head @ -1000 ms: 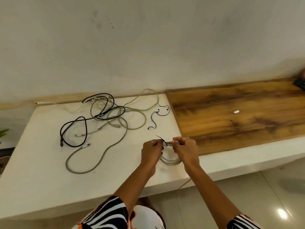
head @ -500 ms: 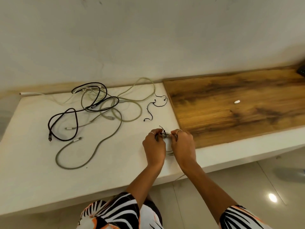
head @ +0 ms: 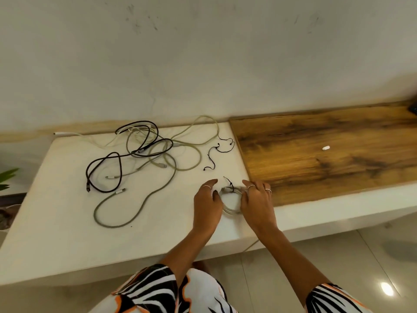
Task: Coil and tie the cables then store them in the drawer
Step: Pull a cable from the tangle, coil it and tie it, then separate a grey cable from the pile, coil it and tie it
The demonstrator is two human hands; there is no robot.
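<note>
So progress-wise: 1 cable looked done. A small white coil [head: 231, 201] was lying flat on the white worktop [head: 67, 222] near the front edge, with a thin black tie [head: 229, 184] wrapped round its far side, tail sticking up. Whether the tie was pulled fully tight couldn't be made out.

Everything else was left. A messy pile sat well apart to the left: a black cable [head: 102, 170], a long grey cable [head: 135, 206] and a couple of pale thin ones tangled through them, none coiled. 2 or so spare black ties [head: 211, 159] were lying between the pile and the coil, close to the wooden panel [head: 327, 150]. No drawer could be seen anywhere, so nothing was judged to be stored.

Fingers: the left hand [head: 207, 204] was just beside the coil's left edge, fingers spread and fairly straight, nothing gripped; contact with the coil couldn't be told. The right hand [head: 257, 202] was at the coil's right edge, fingers loosely splayed, with the thumb side seeming to touch the coil near the tie. No real pinch was visible, so it was read as a light touch rather than a hold.
</note>
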